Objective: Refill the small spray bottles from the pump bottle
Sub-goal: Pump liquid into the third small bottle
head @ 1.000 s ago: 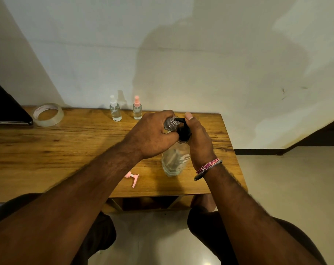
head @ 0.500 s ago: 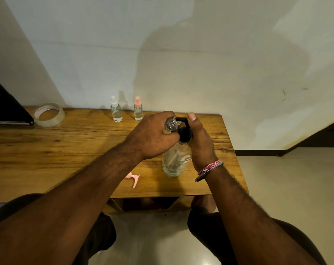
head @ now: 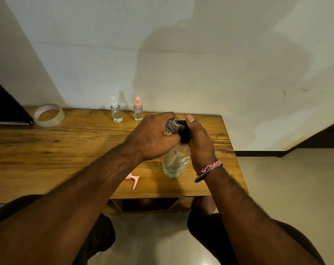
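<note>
Midway through a refill, we tip an uncapped spray bottle (head: pixel 172 124) to the pump bottle (head: pixel 176 162) spout on the surface (head: pixel 47 150).

Left hand (head: pixel 152 137) grips the light, slick bottle around its body; right hand (head: pixel 198 139) curls round the black pump head (head: pixel 185 133). We judge the half-full pump bottle heavy enough to stand steady.

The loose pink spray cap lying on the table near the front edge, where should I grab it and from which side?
Pinch the pink spray cap at its wider head end, coming down from above. It lies flat on the table with its thin dip tube pointing toward the front edge, and the tube looks too slim for a firm hold.
</note>
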Available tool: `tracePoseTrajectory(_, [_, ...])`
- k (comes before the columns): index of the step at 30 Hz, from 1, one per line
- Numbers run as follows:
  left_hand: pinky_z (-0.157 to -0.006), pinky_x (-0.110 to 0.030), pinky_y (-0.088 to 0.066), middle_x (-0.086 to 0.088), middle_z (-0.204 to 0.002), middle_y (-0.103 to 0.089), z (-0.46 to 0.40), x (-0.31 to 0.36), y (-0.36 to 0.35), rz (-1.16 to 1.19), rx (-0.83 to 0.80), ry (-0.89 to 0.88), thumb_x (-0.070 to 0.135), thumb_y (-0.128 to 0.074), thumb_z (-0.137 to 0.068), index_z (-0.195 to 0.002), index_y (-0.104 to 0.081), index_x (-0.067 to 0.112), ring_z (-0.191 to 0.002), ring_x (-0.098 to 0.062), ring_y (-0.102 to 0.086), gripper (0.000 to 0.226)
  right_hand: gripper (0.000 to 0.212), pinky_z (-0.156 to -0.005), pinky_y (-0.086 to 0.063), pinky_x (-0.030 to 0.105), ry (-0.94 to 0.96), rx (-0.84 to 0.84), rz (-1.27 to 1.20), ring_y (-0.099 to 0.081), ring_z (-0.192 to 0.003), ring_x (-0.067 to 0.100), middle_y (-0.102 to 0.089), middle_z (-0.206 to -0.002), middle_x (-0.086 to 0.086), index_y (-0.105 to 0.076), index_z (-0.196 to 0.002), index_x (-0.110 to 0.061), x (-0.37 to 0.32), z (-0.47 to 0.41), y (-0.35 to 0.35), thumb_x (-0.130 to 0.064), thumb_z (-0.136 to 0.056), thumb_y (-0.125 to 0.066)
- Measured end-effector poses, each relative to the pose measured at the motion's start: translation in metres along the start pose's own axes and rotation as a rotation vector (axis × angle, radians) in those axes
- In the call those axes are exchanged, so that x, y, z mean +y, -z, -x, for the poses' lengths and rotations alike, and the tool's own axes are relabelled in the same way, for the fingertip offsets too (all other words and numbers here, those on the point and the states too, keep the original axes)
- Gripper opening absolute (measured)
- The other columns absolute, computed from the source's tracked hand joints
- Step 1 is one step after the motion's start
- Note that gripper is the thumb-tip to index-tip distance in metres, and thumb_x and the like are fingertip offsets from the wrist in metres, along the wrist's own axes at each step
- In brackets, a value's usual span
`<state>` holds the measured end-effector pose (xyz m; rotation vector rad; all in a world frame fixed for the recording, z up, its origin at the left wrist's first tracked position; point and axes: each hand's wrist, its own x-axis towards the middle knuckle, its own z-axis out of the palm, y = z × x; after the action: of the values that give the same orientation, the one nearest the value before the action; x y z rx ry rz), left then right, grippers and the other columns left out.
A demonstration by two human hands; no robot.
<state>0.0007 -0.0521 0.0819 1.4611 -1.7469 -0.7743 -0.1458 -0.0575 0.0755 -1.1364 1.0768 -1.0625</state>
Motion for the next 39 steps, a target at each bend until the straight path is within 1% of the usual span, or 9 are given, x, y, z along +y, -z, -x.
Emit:
tracePoseTrajectory(4, [-0.053, -0.021, -0.040, 0.012, -0.063, -0.060, 0.0000, -0.0001, 0.0000, -0.010, -0.005, 0.000, 0.011, -0.074, -0.082, -0.074, -0.056, 0.032, -0.056, -0.005, -0.053, 0.029, 0.032, -0.081, -0.050, 0.030, -0.005, 0.058, 0.019, -0.069, -0.084, 0.005, -0.077, -0.083, -0.007, -0.082, -0.075, -0.034, 0.0003, 0.0006, 0.0008, -0.044, -0.096, -0.059])
tracePoseTrajectory(6, [-0.052, -0.018, -0.038, 0.013, -0.063, -0.060, 0.0001, -0.0003, 0.0002, -0.011, -0.006, -0.002, 0.011, -0.075, -0.082, -0.074, -0.056, 0.033, -0.056, -0.005, -0.053, 0.030, 0.045, -0.077, -0.051, 0.023, 0.015, 0.032, 0.013, -0.068, -0.078, -0.002, -0.075, -0.077, -0.012, -0.081, -0.070, -0.038, -0.0006, 0.0021, 0.0012, -0.031, -0.105, -0.052])
tracePoseTrajectory(8, [-0.051, -0.017, -0.037, 0.013, -0.063, -0.059, 0.0002, -0.0003, 0.0003, -0.016, -0.011, -0.007, 0.011, -0.075, -0.083, -0.074, -0.056, 0.032, -0.055, -0.005, -0.053, 0.030, 0.051, -0.074, -0.051, 0.019, 0.019, 0.005, 0.013, -0.068, -0.077, -0.004, -0.076, -0.076, -0.013, -0.080, -0.070, -0.039, -0.0018, 0.0030, 0.0016, -0.028, -0.106, -0.048])
tracePoseTrajectory(13, [-0.054, -0.024, -0.043, 0.011, -0.065, -0.063, -0.0003, -0.0021, -0.0002, -0.002, 0.002, -0.022, 0.013, -0.073, -0.083, -0.076, -0.058, 0.030, -0.058, -0.008, -0.057, 0.024, 0.038, -0.091, -0.053, 0.033, 0.013, -0.028, 0.053, -0.073, -0.094, 0.008, -0.079, -0.091, -0.007, -0.081, -0.081, -0.041, -0.0046, 0.0042, -0.0015, -0.050, -0.095, -0.047])
tracePoseTrajectory(17, [-0.054, -0.030, -0.047, 0.011, -0.065, -0.063, -0.0011, -0.0031, -0.0004, 0.007, 0.007, -0.031, 0.014, -0.072, -0.083, -0.074, -0.058, 0.030, -0.059, -0.012, -0.060, 0.023, 0.038, -0.098, -0.053, 0.040, 0.011, -0.041, 0.050, -0.073, -0.095, 0.008, -0.079, -0.091, -0.007, -0.081, -0.081, -0.043, -0.0046, 0.0037, 0.0003, -0.054, -0.092, -0.047])
tracePoseTrajectory(24, [-0.056, -0.039, -0.054, 0.007, -0.068, -0.066, -0.0003, -0.0017, -0.0002, 0.006, 0.007, -0.033, 0.014, -0.072, -0.083, -0.079, -0.063, 0.025, -0.064, -0.018, -0.066, 0.015, 0.040, -0.090, -0.054, 0.035, 0.031, -0.027, 0.059, -0.074, -0.097, 0.015, -0.080, -0.094, 0.000, -0.082, -0.084, -0.037, -0.0026, 0.0012, -0.0014, -0.055, -0.094, -0.048])
tracePoseTrajectory(27, [-0.056, -0.040, -0.055, 0.007, -0.068, -0.067, -0.0006, -0.0006, 0.0002, 0.002, 0.005, -0.025, 0.011, -0.072, -0.084, -0.081, -0.064, 0.021, -0.064, -0.017, -0.066, 0.013, 0.042, -0.078, -0.054, 0.025, 0.024, -0.020, 0.072, -0.075, -0.091, 0.012, -0.080, -0.091, 0.002, -0.082, -0.082, -0.031, -0.0037, -0.0001, -0.0007, -0.053, -0.093, -0.048])
tracePoseTrajectory(30, [-0.053, -0.035, -0.051, 0.008, -0.067, -0.065, -0.0003, -0.0001, 0.0007, -0.012, 0.002, -0.029, 0.011, -0.073, -0.083, -0.080, -0.063, 0.023, -0.063, -0.016, -0.064, 0.016, 0.041, -0.069, -0.053, 0.018, 0.027, -0.017, 0.080, -0.073, -0.083, 0.008, -0.079, -0.086, -0.001, -0.080, -0.083, -0.027, -0.0035, 0.0004, -0.0002, -0.049, -0.093, -0.048])
tracePoseTrajectory(39, [-0.052, -0.025, -0.046, 0.010, -0.067, -0.064, 0.0008, 0.0008, 0.0008, -0.040, -0.004, -0.022, 0.012, -0.075, -0.084, -0.077, -0.058, 0.031, -0.062, -0.014, -0.064, 0.026, 0.037, -0.068, -0.052, 0.016, 0.042, -0.009, 0.063, -0.071, -0.080, 0.005, -0.078, -0.082, -0.003, -0.078, -0.086, -0.020, -0.0033, 0.0021, 0.0003, -0.042, -0.093, -0.049])
